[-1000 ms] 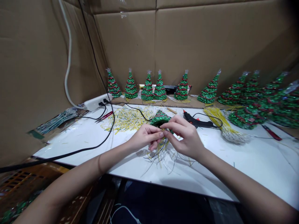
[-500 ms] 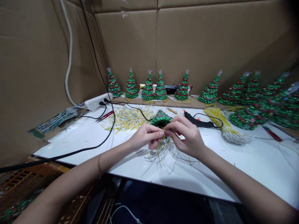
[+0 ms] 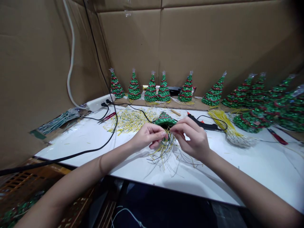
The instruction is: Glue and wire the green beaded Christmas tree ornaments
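A small green Christmas tree (image 3: 164, 118) with red trim lies on its side on the white table, its hollow base facing me. Yellow, white and dark wires (image 3: 166, 152) spill from that opening onto the tabletop. At the left of the opening, my left hand (image 3: 152, 136) is pinched closed on thin wires; its fingertips partly hide them. My right hand (image 3: 188, 134) is at the right side of the opening, thumb and forefinger pinched together on a wire end too fine to make out clearly.
Behind the tree lies a heap of cut wire bits (image 3: 133, 119). A glue gun (image 3: 201, 123) and a yellow-white wire bundle (image 3: 225, 126) lie to the right. Finished trees (image 3: 134, 87) line the back. Red-handled snips (image 3: 109, 116), a power strip (image 3: 99, 103) and a black cable (image 3: 95, 151) are left.
My hands have moved slightly apart at the tree's opening, the right one shifting a little to the right. The tree and wires stay nearly in place.
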`<action>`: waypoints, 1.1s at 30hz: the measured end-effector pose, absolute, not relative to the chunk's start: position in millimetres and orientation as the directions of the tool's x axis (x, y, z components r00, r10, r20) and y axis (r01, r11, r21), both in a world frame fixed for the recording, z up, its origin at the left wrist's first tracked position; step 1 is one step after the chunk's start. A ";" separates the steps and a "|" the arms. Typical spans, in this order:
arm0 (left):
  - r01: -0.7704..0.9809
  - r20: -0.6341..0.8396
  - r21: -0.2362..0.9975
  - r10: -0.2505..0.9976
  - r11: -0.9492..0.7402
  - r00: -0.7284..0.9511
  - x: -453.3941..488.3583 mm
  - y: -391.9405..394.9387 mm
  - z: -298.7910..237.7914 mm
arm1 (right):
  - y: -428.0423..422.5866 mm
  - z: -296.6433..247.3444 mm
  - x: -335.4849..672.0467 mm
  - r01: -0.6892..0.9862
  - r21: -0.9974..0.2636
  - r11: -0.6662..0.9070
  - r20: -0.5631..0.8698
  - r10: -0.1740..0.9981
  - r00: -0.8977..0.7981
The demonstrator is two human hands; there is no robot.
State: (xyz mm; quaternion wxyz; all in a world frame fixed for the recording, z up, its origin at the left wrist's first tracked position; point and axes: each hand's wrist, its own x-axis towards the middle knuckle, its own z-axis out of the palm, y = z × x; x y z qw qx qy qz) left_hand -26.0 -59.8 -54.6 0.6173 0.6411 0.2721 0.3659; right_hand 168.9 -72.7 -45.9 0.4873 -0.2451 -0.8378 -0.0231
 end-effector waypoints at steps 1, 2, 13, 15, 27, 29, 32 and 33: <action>-0.112 0.139 0.990 0.802 -0.091 0.581 -26.0 -59.5 -54.2 | -73.0 -45.1 168.2 0.440 -0.224 0.870 0.832 0.406 -0.377; -0.119 0.145 0.989 0.804 -0.092 0.577 -26.2 -59.1 -54.0 | -73.4 -44.2 167.4 0.447 -0.253 0.858 0.835 0.427 -0.348; -0.171 0.159 0.982 0.829 -0.078 0.537 -30.5 -53.7 -60.6 | -67.9 -28.2 177.3 0.556 -0.451 0.699 0.855 0.517 0.044; -0.174 0.154 0.982 0.833 -0.070 0.532 -30.3 -53.0 -60.8 | -64.9 -27.7 179.6 0.580 -0.462 0.671 0.843 0.536 0.051; -0.212 0.187 0.973 0.838 -0.087 0.513 -31.8 -52.6 -58.4 | -95.2 -55.6 149.2 0.361 -0.040 0.932 0.568 0.318 -0.759; -0.201 0.182 0.976 0.837 -0.088 0.516 -31.9 -53.1 -57.7 | -96.0 -60.0 145.3 0.382 -0.025 0.924 0.527 0.337 -0.780; -0.185 0.166 0.979 0.842 -0.080 0.514 -31.9 -53.7 -56.4 | -94.9 -61.6 143.8 0.385 -0.056 0.921 0.523 0.355 -0.774; -0.184 0.161 0.980 0.844 -0.076 0.511 -31.8 -53.8 -56.1 | -94.3 -60.9 144.1 0.380 -0.098 0.920 0.546 0.368 -0.753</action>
